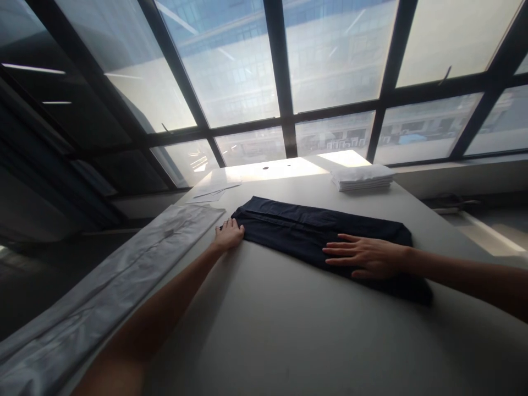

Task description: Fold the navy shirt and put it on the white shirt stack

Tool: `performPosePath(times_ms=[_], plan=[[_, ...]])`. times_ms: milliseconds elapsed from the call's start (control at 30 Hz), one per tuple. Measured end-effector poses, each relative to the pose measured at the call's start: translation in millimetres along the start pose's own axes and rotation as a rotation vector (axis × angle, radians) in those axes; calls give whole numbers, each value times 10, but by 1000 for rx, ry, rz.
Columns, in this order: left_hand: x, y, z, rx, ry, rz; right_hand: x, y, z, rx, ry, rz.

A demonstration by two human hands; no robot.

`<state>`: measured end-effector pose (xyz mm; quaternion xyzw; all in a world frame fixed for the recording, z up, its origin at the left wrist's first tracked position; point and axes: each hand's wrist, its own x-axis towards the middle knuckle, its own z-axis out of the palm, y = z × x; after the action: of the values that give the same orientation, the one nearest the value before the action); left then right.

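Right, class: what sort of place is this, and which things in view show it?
Probably an office or workroom: large dark-framed windows, a broad white table, and dark cloth laid out near a white stack of folded cloth.

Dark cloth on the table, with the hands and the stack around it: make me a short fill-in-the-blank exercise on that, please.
1. Of the dark cloth's left and right ends, the left hand is at the ____ one.
2. The right hand lies palm ____ on the cloth.
3. The folded stack beyond the cloth is coloured ____.

Missing words: left; down; white.
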<state>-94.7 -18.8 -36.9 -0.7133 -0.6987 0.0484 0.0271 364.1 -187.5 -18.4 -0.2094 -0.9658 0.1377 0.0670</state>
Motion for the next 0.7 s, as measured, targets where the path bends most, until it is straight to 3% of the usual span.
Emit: performPosePath(times_ms=[133,233,333,400,467,567,633,700], plan=[[-420,-64,-70,124,-27,-18,-390,155,-122,-86,62,71],[-609,71,-138,155,129,67,-450,175,-94,-186,148,168],[-697,512,-200,28,280,367,-114,120,39,-309,341,435],[-704,956,-223,-106,258,572,283,77,152,-314,426,685],[-675,1428,-211,-193,255,720,690,62,259,-257,423,870],[-591,1970,-125,-232,243,859,1062,111,371,-221,363,962],[-530,2138,-46,-221,216,884,1089,163,408,-195,328,989],[-480,2168,17,-211,202,882,991,195,417,-158,308,1014]])
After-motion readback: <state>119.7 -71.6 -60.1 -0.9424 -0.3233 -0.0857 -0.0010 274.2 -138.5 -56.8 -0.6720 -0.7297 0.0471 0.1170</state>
